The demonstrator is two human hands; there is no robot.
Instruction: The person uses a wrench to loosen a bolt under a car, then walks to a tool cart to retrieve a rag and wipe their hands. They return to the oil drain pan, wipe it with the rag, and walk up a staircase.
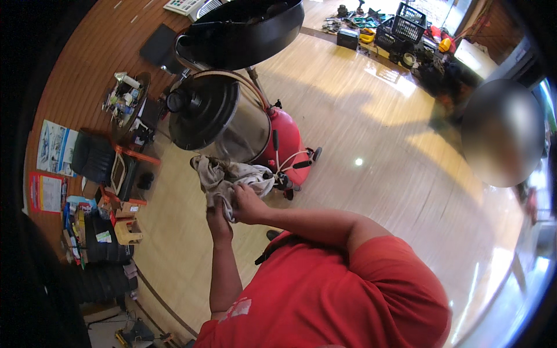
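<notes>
A grey, stained cloth rag (217,177) is bunched up in front of me, with both hands on it. My left hand (219,219) grips its lower part, the fingers partly hidden by the folds. From the right, my right hand (248,204) closes on the cloth, fingers bent. Just beyond the rag stands an oil drainer: a red tank (288,136) on wheels, a clear cylinder (246,130) with a black lid (203,116), and a wide black basin (246,37) above. Thin hoses (284,165) and a valve sit beside the rag's right edge.
At the left are a black chair (93,156), a small round table (125,107) with bottles, and stacked tires (104,281). Black crates (406,26) and assorted parts lie at the far right. Another person (503,133) is at the right edge, blurred.
</notes>
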